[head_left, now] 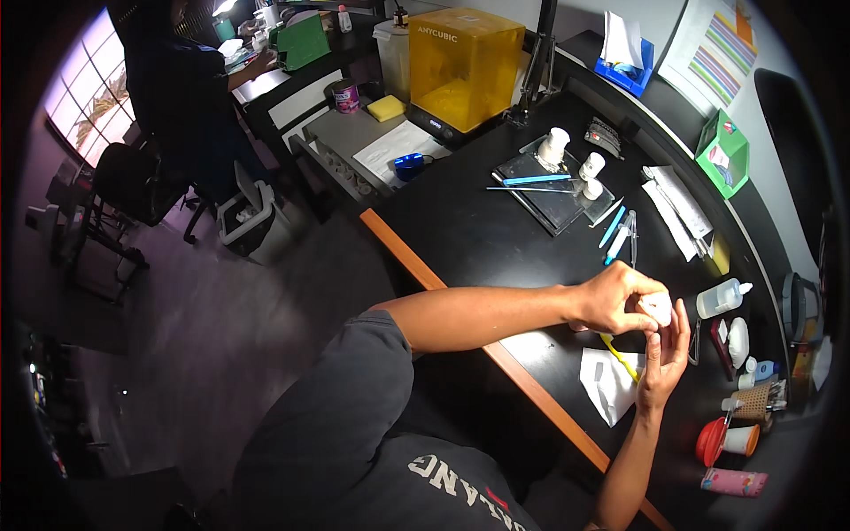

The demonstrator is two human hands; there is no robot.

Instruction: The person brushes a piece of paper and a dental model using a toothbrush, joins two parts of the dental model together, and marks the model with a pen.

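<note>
Legible pale capital lettering (437, 35) runs across the upper front of the orange-yellow, see-through, box-shaped machine (465, 69) at the far side of the scene, and large white capitals (434, 473) with a red mark (496, 496) beside them cross the dark grey fabric shirt (345, 416) worn by the person at the near side. The pink-and-purple cylindrical tub (346, 97) left of the machine, the white paper chart with coloured stripes (728, 55) at far right and the pink tube (734, 482) at near right carry print too small to read.
</note>
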